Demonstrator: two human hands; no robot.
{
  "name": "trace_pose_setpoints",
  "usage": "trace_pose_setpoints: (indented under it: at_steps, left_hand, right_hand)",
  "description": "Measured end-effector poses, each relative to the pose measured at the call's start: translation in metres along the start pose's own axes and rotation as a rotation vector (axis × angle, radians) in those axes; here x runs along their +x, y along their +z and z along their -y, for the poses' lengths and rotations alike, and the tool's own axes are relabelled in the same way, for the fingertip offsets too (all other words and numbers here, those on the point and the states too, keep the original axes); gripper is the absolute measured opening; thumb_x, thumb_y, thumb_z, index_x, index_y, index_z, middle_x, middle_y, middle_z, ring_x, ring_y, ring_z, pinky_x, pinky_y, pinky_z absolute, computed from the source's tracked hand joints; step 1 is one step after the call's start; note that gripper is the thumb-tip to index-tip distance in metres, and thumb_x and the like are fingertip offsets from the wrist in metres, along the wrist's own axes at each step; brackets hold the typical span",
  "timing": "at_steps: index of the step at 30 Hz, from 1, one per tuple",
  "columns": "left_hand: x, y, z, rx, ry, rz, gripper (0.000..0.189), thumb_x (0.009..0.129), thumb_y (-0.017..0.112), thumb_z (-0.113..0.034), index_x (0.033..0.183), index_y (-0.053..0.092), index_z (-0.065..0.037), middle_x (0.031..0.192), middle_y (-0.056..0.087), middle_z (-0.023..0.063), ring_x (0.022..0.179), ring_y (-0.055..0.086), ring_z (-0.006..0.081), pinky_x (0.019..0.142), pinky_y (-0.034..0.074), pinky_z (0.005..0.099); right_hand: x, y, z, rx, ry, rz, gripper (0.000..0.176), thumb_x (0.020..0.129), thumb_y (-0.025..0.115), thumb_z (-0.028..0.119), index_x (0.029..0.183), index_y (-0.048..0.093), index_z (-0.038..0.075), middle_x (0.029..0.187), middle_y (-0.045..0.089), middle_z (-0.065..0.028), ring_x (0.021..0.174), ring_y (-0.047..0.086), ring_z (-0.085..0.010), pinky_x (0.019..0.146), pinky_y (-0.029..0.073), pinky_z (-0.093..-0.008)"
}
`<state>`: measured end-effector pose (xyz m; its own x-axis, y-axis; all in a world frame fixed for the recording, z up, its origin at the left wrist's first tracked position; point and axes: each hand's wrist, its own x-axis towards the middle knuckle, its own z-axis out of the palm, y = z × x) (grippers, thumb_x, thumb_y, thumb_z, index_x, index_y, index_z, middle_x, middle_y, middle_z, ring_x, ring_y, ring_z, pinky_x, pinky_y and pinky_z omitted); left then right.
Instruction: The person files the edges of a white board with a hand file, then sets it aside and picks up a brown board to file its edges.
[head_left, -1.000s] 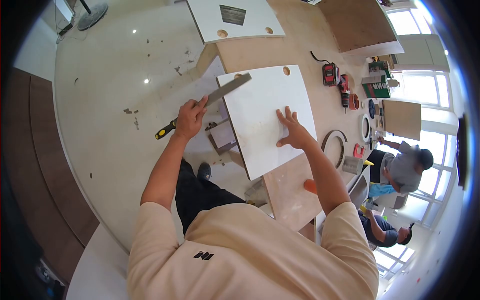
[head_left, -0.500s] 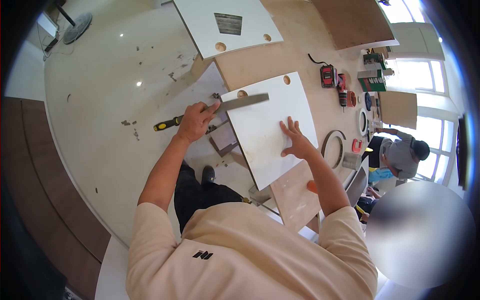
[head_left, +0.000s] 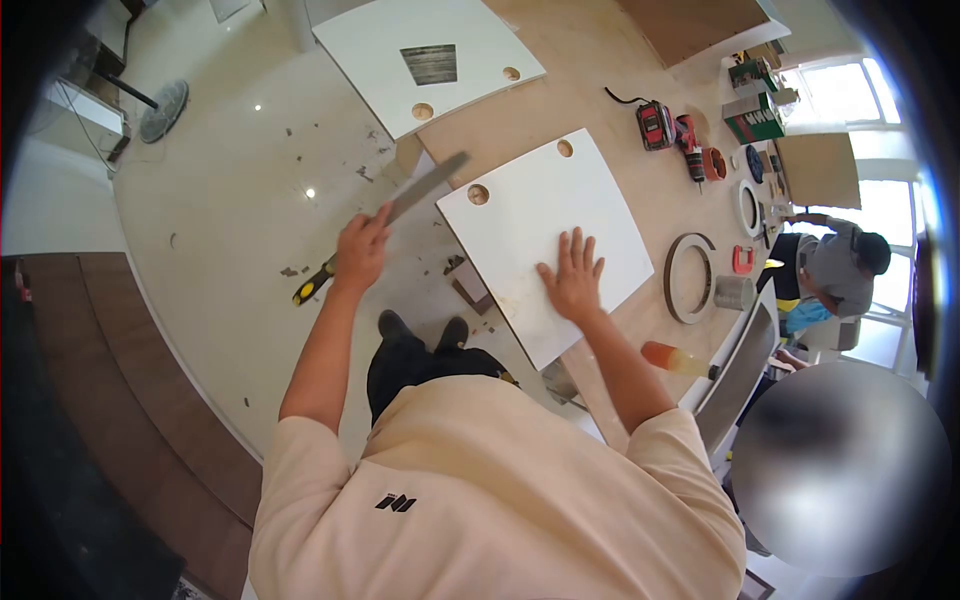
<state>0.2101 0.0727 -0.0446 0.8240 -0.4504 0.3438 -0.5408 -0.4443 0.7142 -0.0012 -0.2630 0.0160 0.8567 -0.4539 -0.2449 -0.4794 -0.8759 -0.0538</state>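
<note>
Steel file [head_left: 430, 181], grey-bladed with a yellow-black handle, is gripped by the closed left hand [head_left: 360, 250] above the floor. Its tip is slanted up-right toward the white panel [head_left: 530, 200], which is pressed onto the table [head_left: 600, 105] by the spread right hand [head_left: 572, 282].

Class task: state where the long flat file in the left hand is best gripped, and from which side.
Grip the file by its yellow-and-black handle, coming from the lower-left end: narrow and rounded, it sticks out free below the left hand. The flat blade slants toward the white panel.
</note>
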Motion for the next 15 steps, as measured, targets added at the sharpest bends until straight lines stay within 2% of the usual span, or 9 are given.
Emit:
trace_pose_setpoints:
  at_steps: [1, 3, 5, 7, 9, 11, 13, 15]
  left_hand:
    - [-0.008, -0.017, 0.002, 0.012, -0.055, 0.000, 0.053, 0.089, 0.068, -0.007, 0.139, 0.060, -0.022, 0.081, 0.054, 0.0101, 0.072, 0.054, 0.0293, 0.067, 0.046, 0.0392]
    - [-0.026, -0.049, 0.007, 0.016, -0.134, -0.001, 0.053, 0.092, 0.066, -0.005, 0.142, 0.058, -0.019, 0.083, 0.054, 0.0101, 0.072, 0.054, 0.0272, 0.069, 0.047, 0.0367]
    - [-0.046, -0.071, 0.010, 0.005, -0.186, 0.024, 0.053, 0.093, 0.065, -0.005, 0.144, 0.056, -0.017, 0.085, 0.054, 0.0095, 0.073, 0.053, 0.0247, 0.069, 0.047, 0.0346]
    - [-0.057, -0.086, 0.013, -0.003, -0.223, 0.054, 0.052, 0.094, 0.064, -0.004, 0.145, 0.054, -0.014, 0.087, 0.054, 0.0091, 0.075, 0.053, 0.0229, 0.071, 0.047, 0.0332]
    - [-0.062, -0.091, 0.025, -0.005, -0.213, 0.067, 0.051, 0.096, 0.062, -0.003, 0.145, 0.053, -0.010, 0.090, 0.055, 0.0100, 0.078, 0.053, 0.0225, 0.073, 0.047, 0.0327]
    - [-0.052, -0.099, 0.038, -0.068, -0.211, 0.079, 0.049, 0.097, 0.060, -0.003, 0.145, 0.052, -0.006, 0.093, 0.056, 0.0108, 0.080, 0.053, 0.0221, 0.075, 0.047, 0.0322]
    - [-0.034, -0.105, 0.039, -0.203, -0.236, 0.111, 0.047, 0.098, 0.058, -0.002, 0.145, 0.051, -0.002, 0.095, 0.056, 0.0113, 0.083, 0.053, 0.0219, 0.077, 0.046, 0.0317]
    - [-0.015, -0.122, 0.047, -0.127, -0.104, 0.168, 0.046, 0.099, 0.057, -0.002, 0.144, 0.051, -0.001, 0.097, 0.056, 0.0110, 0.083, 0.052, 0.0207, 0.078, 0.046, 0.0311]
  right_hand:
    - [-0.009, -0.002, 0.022, 0.013, 0.007, -0.003, 0.087, 0.098, 0.045, 0.062, 0.158, 0.024, 0.004, 0.168, 0.009, -0.0179, 0.154, 0.004, -0.0400, 0.118, 0.004, -0.0670]
    - [-0.017, -0.004, 0.063, 0.014, -0.007, -0.014, 0.087, 0.097, 0.047, 0.062, 0.158, 0.025, 0.004, 0.167, 0.010, -0.0179, 0.154, 0.005, -0.0400, 0.119, 0.004, -0.0647]
    - [-0.017, -0.005, 0.098, 0.082, -0.103, -0.077, 0.089, 0.096, 0.047, 0.063, 0.157, 0.026, 0.001, 0.167, 0.012, -0.0186, 0.154, 0.005, -0.0391, 0.121, 0.004, -0.0608]
    - [-0.004, -0.006, 0.136, 0.118, -0.176, -0.081, 0.090, 0.094, 0.053, 0.060, 0.156, 0.028, 0.000, 0.166, 0.014, -0.0190, 0.154, 0.008, -0.0384, 0.123, 0.006, -0.0576]
    - [0.012, -0.008, 0.175, 0.165, -0.310, -0.049, 0.086, 0.096, 0.055, 0.054, 0.155, 0.026, -0.002, 0.165, 0.017, -0.0204, 0.154, 0.012, -0.0371, 0.123, 0.009, -0.0565]
    - [0.031, -0.001, 0.212, 0.164, -0.405, -0.027, 0.081, 0.096, 0.059, 0.045, 0.154, 0.029, -0.002, 0.165, 0.019, -0.0180, 0.154, 0.014, -0.0346, 0.123, 0.012, -0.0551]
    - [0.050, 0.027, 0.239, 0.302, -0.607, -0.051, 0.075, 0.095, 0.062, 0.039, 0.153, 0.033, 0.001, 0.165, 0.021, -0.0146, 0.153, 0.017, -0.0323, 0.123, 0.016, -0.0532]
    - [0.047, -0.005, 0.253, 0.262, -0.477, -0.245, 0.074, 0.093, 0.064, 0.038, 0.152, 0.035, 0.003, 0.164, 0.025, -0.0128, 0.152, 0.021, -0.0312, 0.124, 0.016, -0.0521]
